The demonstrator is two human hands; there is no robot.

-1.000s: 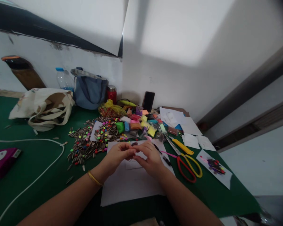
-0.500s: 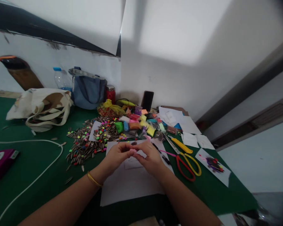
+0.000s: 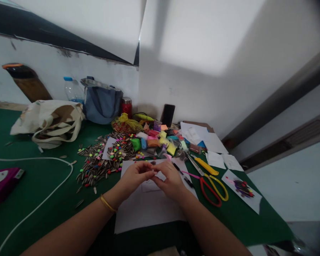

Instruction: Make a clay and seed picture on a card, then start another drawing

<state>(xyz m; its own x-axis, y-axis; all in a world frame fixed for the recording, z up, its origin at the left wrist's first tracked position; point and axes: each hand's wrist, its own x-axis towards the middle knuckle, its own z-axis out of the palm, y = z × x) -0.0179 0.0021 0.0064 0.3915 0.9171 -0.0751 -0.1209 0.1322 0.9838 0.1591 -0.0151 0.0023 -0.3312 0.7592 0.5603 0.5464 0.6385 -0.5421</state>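
Observation:
My left hand [image 3: 135, 178] and my right hand [image 3: 169, 179] meet above a white sheet of paper [image 3: 149, 217], fingertips pinched together. Between them is a small lump of pink clay [image 3: 155, 172], mostly hidden by the fingers. Under the hands, a smaller paper with a faint pencil drawing [image 3: 150, 187] lies on the sheet. Just right of my right hand are a black pen [image 3: 188, 182] and a pair of scissors [image 3: 211, 192] with one red and one yellow handle. Beyond the fingers sit colourful packets of clay [image 3: 152, 143].
Striped sunflower seeds mixed with coloured ones [image 3: 100, 170] spread left of the paper. A yellow utility knife [image 3: 207, 166] lies beside the scissors. At right is a card with a seed decoration [image 3: 242, 188]. Bags [image 3: 102, 105], a red flask [image 3: 126, 106] and a phone [image 3: 168, 114] stand along the wall.
The pink clay shows less between my fingertips than before. Both hands stay in nearly the same place; the whole view has shifted slightly.

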